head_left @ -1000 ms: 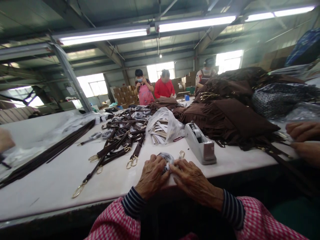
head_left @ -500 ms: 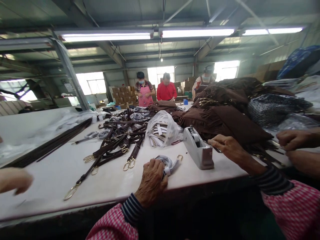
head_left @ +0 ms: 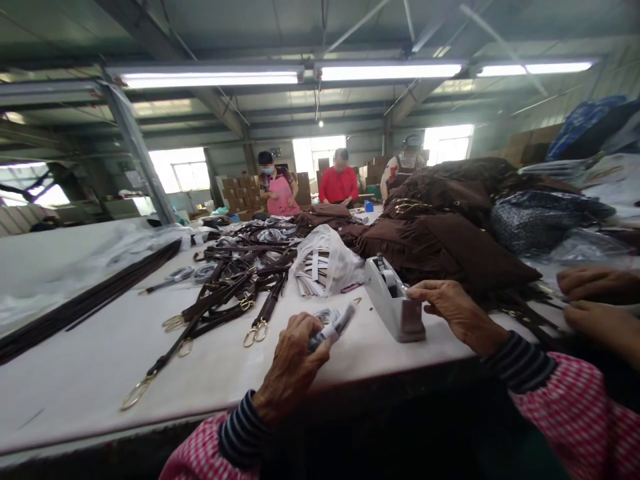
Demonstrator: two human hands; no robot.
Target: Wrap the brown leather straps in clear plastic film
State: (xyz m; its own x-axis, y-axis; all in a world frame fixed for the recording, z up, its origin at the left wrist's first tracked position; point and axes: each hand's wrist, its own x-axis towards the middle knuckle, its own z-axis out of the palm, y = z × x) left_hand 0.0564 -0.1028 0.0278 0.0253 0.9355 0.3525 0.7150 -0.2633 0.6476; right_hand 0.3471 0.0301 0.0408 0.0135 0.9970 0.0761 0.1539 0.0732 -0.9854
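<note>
My left hand (head_left: 295, 353) is closed around a coiled strap (head_left: 327, 327) wrapped in whitish-grey covering, held just above the table near its front edge. Its gold clasp (head_left: 357, 301) shows beyond the coil. To the right stands a grey tape dispenser (head_left: 413, 320) with a roll in its top. My right hand (head_left: 450, 307) is at the dispenser's front end, thumb and forefinger pinched at the cutting edge where the tape comes off; the clear tape itself hardly shows.
Dark brown straps with gold rings (head_left: 220, 293) lie tangled on the white table (head_left: 90, 373). Behind the dispenser are a plastic bag of strips (head_left: 325, 267) and brown fringed bags (head_left: 440, 247). Another person's hands (head_left: 600, 320) rest at the right; several co-workers stand across the table.
My left hand has lifted and tilted the coiled strap slightly. My right hand has moved a little left against the dispenser's end. The other person's hand at the left has left view.
</note>
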